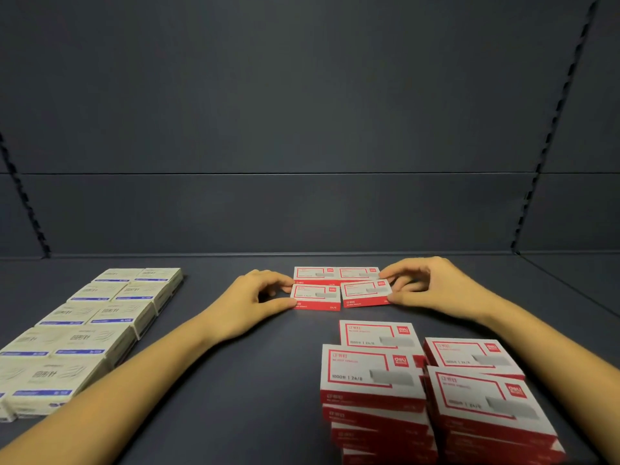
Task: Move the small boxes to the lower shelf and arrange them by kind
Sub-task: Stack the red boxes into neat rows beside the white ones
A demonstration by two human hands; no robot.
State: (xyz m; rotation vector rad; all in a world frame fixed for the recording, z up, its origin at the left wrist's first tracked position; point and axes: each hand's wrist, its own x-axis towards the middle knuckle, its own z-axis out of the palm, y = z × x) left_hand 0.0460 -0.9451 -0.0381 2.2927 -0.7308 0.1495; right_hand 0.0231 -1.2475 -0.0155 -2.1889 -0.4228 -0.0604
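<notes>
Small red-and-white boxes lie on the dark shelf (235,380). Two lie side by side at the back (335,274). In front of them my left hand (255,300) pinches the left end of one red box (316,297), and my right hand (426,286) pinches the right end of another red box (365,293), which sits slightly tilted. Both boxes rest on the shelf. Stacks of more red boxes (429,397) stand near the front right. Cream boxes with blue stripes (87,327) lie in two neat columns at the left.
The shelf's grey back panel (302,213) rises behind the boxes, with slotted uprights at the left (30,209) and at the right (536,182). Bare shelf surface lies between the cream boxes and the red ones.
</notes>
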